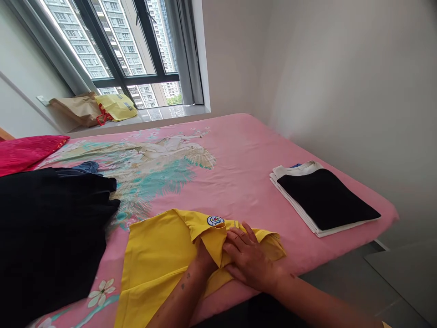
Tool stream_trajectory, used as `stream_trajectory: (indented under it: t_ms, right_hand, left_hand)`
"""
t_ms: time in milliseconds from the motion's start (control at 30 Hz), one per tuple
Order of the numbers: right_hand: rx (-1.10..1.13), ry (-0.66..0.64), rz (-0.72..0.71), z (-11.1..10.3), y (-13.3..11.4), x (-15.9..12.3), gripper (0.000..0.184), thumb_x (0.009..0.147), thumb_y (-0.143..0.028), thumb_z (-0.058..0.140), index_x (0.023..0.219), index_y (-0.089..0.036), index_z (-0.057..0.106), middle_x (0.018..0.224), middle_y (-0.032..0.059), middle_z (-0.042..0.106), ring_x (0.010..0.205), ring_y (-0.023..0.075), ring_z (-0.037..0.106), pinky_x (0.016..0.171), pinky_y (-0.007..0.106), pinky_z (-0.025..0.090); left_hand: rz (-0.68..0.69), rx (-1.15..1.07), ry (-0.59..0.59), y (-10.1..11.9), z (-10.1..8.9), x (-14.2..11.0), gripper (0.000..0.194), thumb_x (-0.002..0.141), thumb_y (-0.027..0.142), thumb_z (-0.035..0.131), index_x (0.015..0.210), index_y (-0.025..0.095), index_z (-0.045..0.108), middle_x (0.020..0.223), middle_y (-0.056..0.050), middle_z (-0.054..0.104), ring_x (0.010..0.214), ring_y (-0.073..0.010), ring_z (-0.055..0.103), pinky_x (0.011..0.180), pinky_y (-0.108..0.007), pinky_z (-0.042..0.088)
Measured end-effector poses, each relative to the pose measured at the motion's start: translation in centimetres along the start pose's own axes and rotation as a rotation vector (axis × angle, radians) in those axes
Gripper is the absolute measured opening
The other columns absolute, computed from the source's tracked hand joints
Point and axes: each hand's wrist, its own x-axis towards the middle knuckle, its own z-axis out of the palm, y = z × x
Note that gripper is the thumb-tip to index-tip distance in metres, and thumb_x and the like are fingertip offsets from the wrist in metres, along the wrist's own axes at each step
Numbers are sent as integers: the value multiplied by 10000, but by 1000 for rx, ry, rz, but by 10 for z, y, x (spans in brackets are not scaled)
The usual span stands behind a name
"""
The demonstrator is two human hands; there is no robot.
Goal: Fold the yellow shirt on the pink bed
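Observation:
A yellow polo shirt lies spread on the pink bedsheet, with one sleeve folded over and a round embroidered badge on it. My left hand reaches in beneath that sleeve, its fingers hidden by the yellow cloth. My right hand lies on the shirt beside the sleeve, fingers spread and pressing on the fabric. To the right, a folded stack of white and black garments sits on the bed, apart from both hands.
A large black garment covers the left of the bed, with blue cloth at its far edge and a red cushion beyond. A brown paper bag and yellow bag stand on the windowsill. Walls bound the bed's far and right sides.

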Motion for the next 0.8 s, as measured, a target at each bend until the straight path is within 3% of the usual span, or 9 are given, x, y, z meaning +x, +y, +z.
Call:
stream_trajectory:
  t_ms: [67,167,267,333,400,500,633,733,800]
  right_hand:
    - [10,80,-8,2,4,6,184,830,-197,529,1011,-229,541,1156,66,593,1162,221,475,1104,504,182]
    - [61,200,81,-5,30,25,144,860,-156,438,941,-216,540,1006,63,635,1014,197,548,1032,446,308]
    - [133,204,462,-10,79,47,155,898,-264,409,892,-193,546,833,66,628,802,188,568,824,352,431]
    - [303,79,743,-7,112,56,206,894,-348,430,853,-191,557,793,42,633,708,163,559,684,278,434]
    - [451,-19,858,-2,138,62,311,894,-427,414,803,-175,572,759,33,640,675,151,559,606,244,420]
    - [537,-72,838,7,157,67,409,873,-508,420,784,-153,601,735,26,647,663,143,561,562,224,406]
    - [359,-129,874,19,163,74,256,786,-423,563,779,-173,618,761,6,654,671,132,560,568,211,384]
    - [234,-123,921,24,165,80,127,752,-299,563,793,-189,611,801,25,659,715,153,567,605,233,382]
    - [176,-116,915,26,165,84,137,734,-267,557,840,-201,615,882,47,663,799,181,574,664,258,393]
  left_hand:
    - [-2,-5,1,4,-14,8,282,847,332,433,1022,223,626,1063,-106,650,1010,-297,571,934,-443,408]
    - [20,-23,60,11,-40,31,310,875,369,381,1020,234,620,1043,-96,644,1017,-267,561,926,-420,407]
    - [1,-27,142,12,-54,59,350,883,394,381,1125,245,585,1220,-90,579,1178,-267,475,1036,-473,304]
    - [-30,-29,101,9,-51,71,398,876,431,402,1206,261,546,1354,-85,494,1278,-279,391,1092,-535,194]
    - [-41,-31,28,5,-43,78,467,871,468,407,1294,282,479,1450,-75,394,1347,-285,305,1109,-576,107]
    - [-26,-32,-23,-1,-33,78,524,876,494,390,1358,291,410,1501,-64,312,1391,-272,227,1119,-581,54]
    - [26,-55,-57,-6,-39,66,528,886,494,380,1364,271,408,1501,-84,309,1395,-255,228,1121,-576,70]
    - [65,-62,-72,-17,-50,42,520,893,480,383,1379,295,380,1493,-74,327,1394,-250,234,1117,-583,70]
    - [61,-40,-54,-35,-59,19,496,898,462,385,1370,308,390,1480,-62,355,1392,-248,239,1117,-588,53]
